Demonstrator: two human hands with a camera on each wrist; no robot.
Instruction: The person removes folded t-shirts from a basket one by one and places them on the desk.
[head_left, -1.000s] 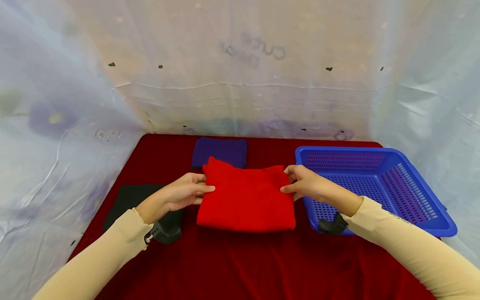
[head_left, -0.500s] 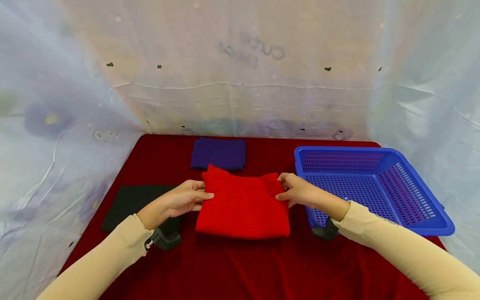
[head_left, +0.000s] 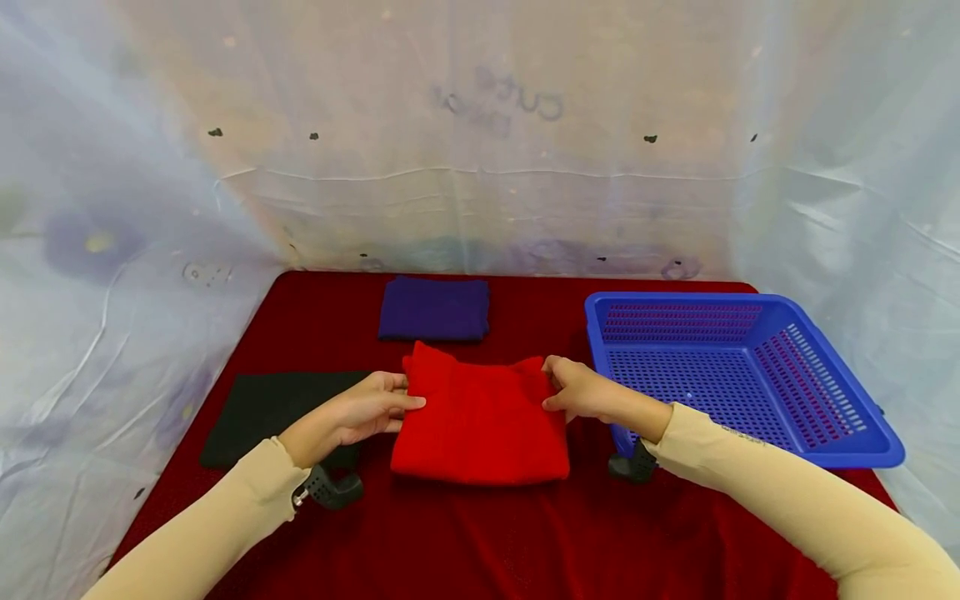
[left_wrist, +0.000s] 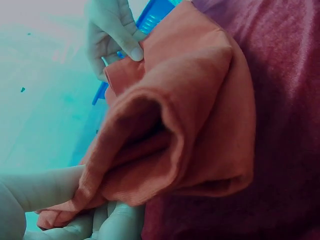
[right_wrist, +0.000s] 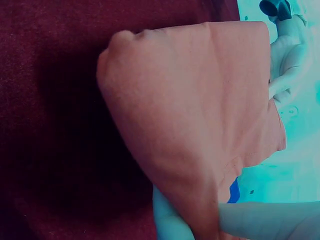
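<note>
Folded red knit cloth [head_left: 480,421] lies between my hands on the dark red surface [head_left: 480,533], long axis left to right; left hand [head_left: 358,410] and right hand [head_left: 581,390] fingers pinch its far corners, equally near.

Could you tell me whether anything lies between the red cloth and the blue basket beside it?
Nothing visible does. The red cloth is pinched at its far corners by the left hand and right hand, and only bare tablecloth separates it from the blue basket, which looks empty.
</note>
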